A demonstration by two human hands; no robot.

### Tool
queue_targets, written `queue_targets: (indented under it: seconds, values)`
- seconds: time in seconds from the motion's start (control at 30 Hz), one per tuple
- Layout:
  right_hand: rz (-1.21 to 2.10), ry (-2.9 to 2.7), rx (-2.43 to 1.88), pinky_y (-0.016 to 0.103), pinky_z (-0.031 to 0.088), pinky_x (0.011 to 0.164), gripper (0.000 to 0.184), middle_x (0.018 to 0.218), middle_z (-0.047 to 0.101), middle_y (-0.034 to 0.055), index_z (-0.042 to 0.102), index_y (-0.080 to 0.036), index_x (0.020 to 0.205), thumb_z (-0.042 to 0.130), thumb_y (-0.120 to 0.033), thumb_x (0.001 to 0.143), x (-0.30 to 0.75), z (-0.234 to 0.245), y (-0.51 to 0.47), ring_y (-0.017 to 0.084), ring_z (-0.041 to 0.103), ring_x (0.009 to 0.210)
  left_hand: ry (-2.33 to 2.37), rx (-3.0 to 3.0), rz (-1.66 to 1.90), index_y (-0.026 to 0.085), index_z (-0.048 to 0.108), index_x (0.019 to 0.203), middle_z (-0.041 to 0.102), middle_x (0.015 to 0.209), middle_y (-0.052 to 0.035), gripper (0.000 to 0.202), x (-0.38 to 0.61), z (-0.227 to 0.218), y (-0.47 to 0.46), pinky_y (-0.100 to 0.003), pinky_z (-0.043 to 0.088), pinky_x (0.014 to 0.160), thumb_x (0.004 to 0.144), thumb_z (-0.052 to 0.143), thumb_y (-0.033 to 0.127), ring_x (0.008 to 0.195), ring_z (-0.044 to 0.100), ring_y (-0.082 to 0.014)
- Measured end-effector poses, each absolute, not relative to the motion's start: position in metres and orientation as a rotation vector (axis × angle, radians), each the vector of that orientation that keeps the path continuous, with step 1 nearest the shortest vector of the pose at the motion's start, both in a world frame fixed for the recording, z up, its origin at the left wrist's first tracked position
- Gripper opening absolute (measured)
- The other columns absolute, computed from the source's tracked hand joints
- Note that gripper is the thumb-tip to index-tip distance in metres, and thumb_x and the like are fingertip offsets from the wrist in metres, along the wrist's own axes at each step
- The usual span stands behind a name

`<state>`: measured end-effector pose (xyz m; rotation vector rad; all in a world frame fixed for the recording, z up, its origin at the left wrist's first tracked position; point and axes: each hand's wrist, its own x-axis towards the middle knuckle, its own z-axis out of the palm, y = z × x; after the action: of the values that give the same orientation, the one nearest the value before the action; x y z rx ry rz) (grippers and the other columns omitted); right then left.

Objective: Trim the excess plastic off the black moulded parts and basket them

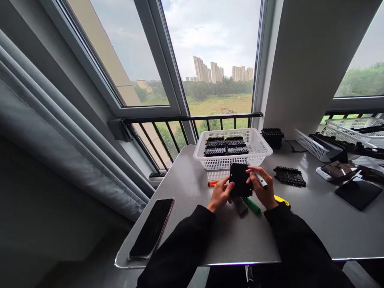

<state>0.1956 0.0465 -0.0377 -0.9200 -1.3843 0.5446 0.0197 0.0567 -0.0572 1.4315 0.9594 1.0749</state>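
My left hand grips a flat black plastic plate by its left side, thumb on the face. The plate is tilted up above the table, with small teeth along its lower right edge. In my right hand is a white marker pen, its dark end pointing down to the right. The right fingertips touch the plate's right edge; the pen's tip is hidden by them. Below the plate lie a green-handled tool and a grey piece. An orange tool lies beside my left hand.
A white basket behind my hands holds several black toothed parts. Another black part lies to the right, near a yellow tool. A phone rests at the table's left edge. Further right are a black tablet-like panel and more baskets.
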Motion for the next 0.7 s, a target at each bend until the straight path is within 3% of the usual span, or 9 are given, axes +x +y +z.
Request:
queue_targets:
  seconds: [0.17,0.33,0.6,0.7]
  values:
    - [0.641,-1.403,-0.887,0.024,0.044,0.053,0.021,0.074,0.062,0.0002,0.066,-0.020,0.098,0.049,-0.031,0.090,0.197,-0.038,0.046,0.012,0.055,0.058,0.964,1.396,1.086,0.012,0.056,0.123,0.058,0.061,0.0009,0.064,0.020,-0.058,0.057,-0.021,0.043,0.033,0.078,0.060,0.058,0.043,0.058,-0.0135]
    - [0.678,-1.422,-0.915,0.024,0.043,0.052,0.020,0.067,0.059,-0.0015,0.067,-0.019,0.090,0.049,-0.028,0.088,0.198,-0.040,0.048,0.010,0.051,0.052,0.951,1.419,1.068,0.012,0.057,0.119,0.060,0.062,-0.0004,0.060,0.021,-0.058,0.056,-0.020,0.044,0.034,0.080,0.060,0.057,0.046,0.061,-0.0148]
    - [0.543,-1.419,-0.901,0.027,0.049,0.058,0.022,0.078,0.061,0.0009,0.064,-0.022,0.104,0.048,-0.032,0.093,0.193,-0.040,0.044,0.012,0.054,0.057,1.005,1.421,1.204,0.011,0.061,0.107,0.051,0.054,0.0048,0.055,0.019,-0.052,0.053,-0.019,0.034,0.032,0.079,0.061,0.058,0.036,0.044,-0.0070]
    - [0.435,-1.306,-0.950,0.028,0.052,0.058,0.035,0.103,0.059,0.0067,0.053,-0.023,0.122,0.055,-0.034,0.089,0.192,-0.040,0.048,0.013,0.058,0.067,1.057,1.395,1.304,0.012,0.060,0.101,0.054,0.055,0.0038,0.049,0.019,-0.048,0.052,-0.019,0.034,0.035,0.079,0.060,0.056,0.038,0.045,-0.0075]
